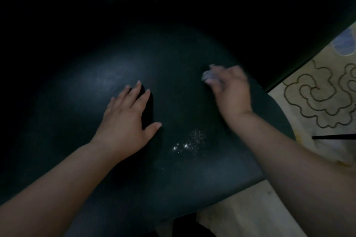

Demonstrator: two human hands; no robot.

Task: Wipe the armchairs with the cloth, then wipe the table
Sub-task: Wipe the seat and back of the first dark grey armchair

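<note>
A: Where are the hands against the seat [119, 159]?

B: Both are over it. The left hand [126, 121] lies palm down on the dark seat, near its middle, fingers spread and thumb stuck out to the side. It grips nothing.

A: And the right hand [230, 90]?

B: It is toward the seat's far right edge, blurred. Its fingers are curled around a pale wad, the cloth [209, 76], which pokes out past the fingertips. So the cloth is in the right hand, low over that part of the seat. I cannot tell whether it presses on the surface or floats just above.

A: Anything on the seat itself?

B: A scatter of small bright specks [192, 140], between the two forearms, nearer the seat's front edge than either hand. Whether they are crumbs or droplets is not clear. A faint sheen shows on the seat's left half.

A: What lies beyond the seat?

B: Behind it everything is black; the back of the armchair is lost in the dark. Right of the seat is a light floor covering, a mat [317, 98], with dark looping outlines. A thin black rod [333, 136] lies across it, near the seat's right rim. A bluish patch [344, 44] sits at the mat's far end.

A: The table?

B: I cannot make one out.
</note>
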